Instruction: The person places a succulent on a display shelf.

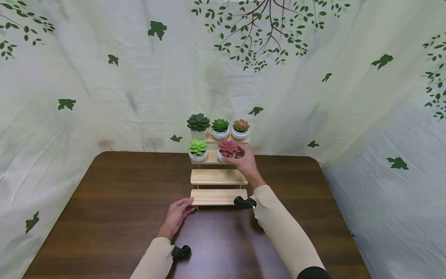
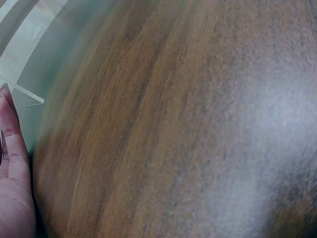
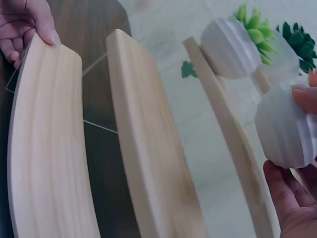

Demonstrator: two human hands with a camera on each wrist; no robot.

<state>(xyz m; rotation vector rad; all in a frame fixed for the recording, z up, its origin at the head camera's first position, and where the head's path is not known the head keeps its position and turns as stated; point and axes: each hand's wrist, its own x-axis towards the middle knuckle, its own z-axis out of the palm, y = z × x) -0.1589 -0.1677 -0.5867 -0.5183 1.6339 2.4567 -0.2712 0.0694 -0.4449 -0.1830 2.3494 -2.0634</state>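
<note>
A tiered wooden stand has four steplike shelves. My right hand pinches the white pot of a pink succulent between thumb and fingers, at the right part of the second shelf from the top. Left of it on that shelf sits a bright green succulent in a white ribbed pot. My left hand grips the left end of the lowest shelf, thumb on top and fingers beneath. In the left wrist view only part of that hand shows at the edge.
Along the top shelf stand a dark green succulent, a mid-green succulent and an orange-red succulent, all potted. Under the stand is a dark brown wooden table. A pale curtain with leaf prints hangs behind it and at both sides.
</note>
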